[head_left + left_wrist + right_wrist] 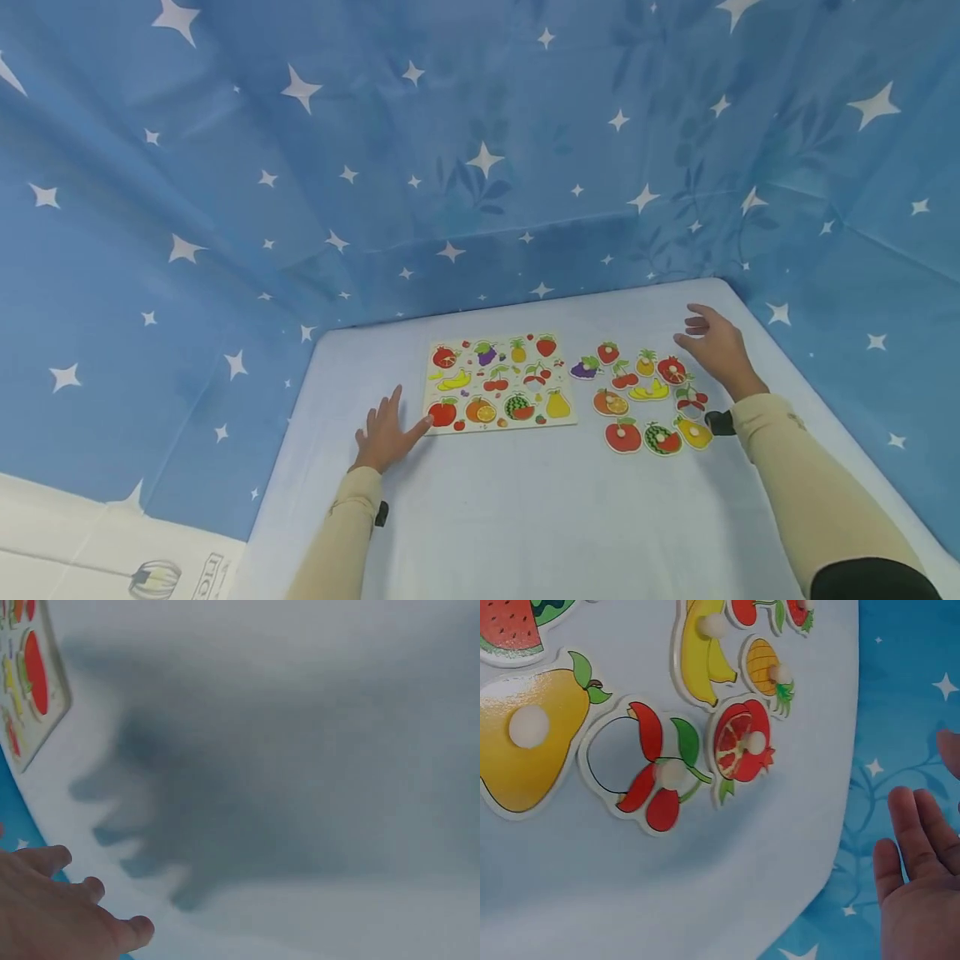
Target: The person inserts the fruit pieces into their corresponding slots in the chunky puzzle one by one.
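White table (517,508) with rounded far corners. Carries a flat fruit puzzle board (500,398) and stretches past it on every side. Also holds loose fruit pieces (649,392), all right of the board: grapes (584,368) just beside it; a strawberry (608,352), cherries (624,378), a pineapple (647,362) and a pomegranate (672,370) level with its far half; an orange (611,403), bananas (649,390) and a leafy red piece (691,402) with a pale round patch level with its near half; an apple (623,436), a watermelon (663,439) and a pear (693,433) mostly past the line of its near edge.
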### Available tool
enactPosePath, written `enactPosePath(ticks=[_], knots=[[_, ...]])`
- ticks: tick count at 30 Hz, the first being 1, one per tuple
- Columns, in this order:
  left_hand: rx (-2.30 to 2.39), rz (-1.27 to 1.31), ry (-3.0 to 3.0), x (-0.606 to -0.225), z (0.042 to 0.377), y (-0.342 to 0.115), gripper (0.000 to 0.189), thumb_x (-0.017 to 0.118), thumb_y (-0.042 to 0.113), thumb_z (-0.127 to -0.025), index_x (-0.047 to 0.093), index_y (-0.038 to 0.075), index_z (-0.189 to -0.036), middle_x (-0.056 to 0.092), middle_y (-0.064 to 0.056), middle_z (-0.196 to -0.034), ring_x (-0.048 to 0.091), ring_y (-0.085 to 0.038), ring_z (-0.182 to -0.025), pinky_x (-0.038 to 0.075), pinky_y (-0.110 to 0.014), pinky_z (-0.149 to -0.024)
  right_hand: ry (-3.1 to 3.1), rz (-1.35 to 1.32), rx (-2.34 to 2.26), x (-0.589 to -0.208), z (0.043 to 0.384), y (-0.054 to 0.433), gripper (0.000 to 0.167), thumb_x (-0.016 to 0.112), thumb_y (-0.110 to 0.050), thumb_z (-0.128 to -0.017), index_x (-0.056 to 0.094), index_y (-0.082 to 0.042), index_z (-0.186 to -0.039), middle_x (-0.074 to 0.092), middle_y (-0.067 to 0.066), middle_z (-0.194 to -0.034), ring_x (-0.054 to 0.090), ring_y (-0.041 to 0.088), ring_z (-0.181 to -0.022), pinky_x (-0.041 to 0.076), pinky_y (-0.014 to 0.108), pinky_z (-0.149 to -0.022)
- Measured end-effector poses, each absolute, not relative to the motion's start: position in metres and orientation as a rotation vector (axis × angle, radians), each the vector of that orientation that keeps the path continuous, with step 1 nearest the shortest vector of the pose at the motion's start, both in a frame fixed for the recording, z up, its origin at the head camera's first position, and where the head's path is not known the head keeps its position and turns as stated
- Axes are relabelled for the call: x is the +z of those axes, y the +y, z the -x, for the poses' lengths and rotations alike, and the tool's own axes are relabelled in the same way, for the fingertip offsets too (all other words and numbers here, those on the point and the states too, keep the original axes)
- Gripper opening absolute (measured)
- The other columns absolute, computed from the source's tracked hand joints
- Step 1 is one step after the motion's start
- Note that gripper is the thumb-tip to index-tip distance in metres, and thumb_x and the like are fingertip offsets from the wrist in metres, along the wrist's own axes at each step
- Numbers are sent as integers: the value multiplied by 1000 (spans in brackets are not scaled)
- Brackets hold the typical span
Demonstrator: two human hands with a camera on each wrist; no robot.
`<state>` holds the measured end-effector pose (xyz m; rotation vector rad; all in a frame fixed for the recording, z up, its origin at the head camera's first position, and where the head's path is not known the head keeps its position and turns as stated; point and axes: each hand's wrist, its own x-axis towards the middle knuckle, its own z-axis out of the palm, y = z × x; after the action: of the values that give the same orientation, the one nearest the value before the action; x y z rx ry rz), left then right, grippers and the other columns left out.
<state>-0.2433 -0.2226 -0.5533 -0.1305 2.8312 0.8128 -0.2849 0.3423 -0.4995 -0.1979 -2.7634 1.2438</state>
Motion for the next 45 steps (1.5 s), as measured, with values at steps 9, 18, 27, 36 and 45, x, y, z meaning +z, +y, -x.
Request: enactPosePath(ticks=[9, 18, 27, 36, 45], knots=[[564, 77, 2803, -606, 233, -231, 111, 62, 80, -89, 24, 17, -172, 3, -25, -177, -2, -54, -159, -5, -85, -113, -2794, 219, 1292, -531, 290, 347, 68, 66, -3, -102, 33, 11, -160, 52, 40, -144, 54, 57, -129, 47, 68, -106], [570, 69, 2832, -613, 233, -230, 112, 66, 78, -87, 25, 17, -171, -1, -24, -177, -7, -51, -159, -11, -83, -113, -2933, 263, 1294, -554, 300, 348, 66, 66, -2, -101, 35, 11, -159, 59, 37, -138, 57, 54, -125, 51, 64, -104], [573, 101, 2809, -614, 233, -230, 112, 64, 78, -88, 19, 20, -173, -7, -19, -178, -14, -46, -160, -17, -78, -115, -2967, 341, 1267, -569, 304, 345, 64, 66, -4, -102, 37, 12, -157, 59, 35, -130, 59, 49, -114, 62, 45, -82], [614, 52, 2854, -611, 236, -221, 110, 64, 79, -88, 24, 20, -172, -1, -19, -179, -11, -44, -161, -16, -76, -117, -2958, 279, 1123, -575, 298, 351, 57, 64, -1, -99, 43, 16, -150, 61, 35, -121, 61, 49, -106, 57, 62, -95], [602, 31, 2954, -617, 230, -223, 104, 67, 74, -90, 33, 18, -170, 7, -23, -177, -3, -49, -161, -9, -81, -116, -2987, 273, 1106, -572, 307, 346, 58, 64, 1, -99, 41, 17, -150, 61, 37, -121, 62, 49, -103, 58, 60, -92]])
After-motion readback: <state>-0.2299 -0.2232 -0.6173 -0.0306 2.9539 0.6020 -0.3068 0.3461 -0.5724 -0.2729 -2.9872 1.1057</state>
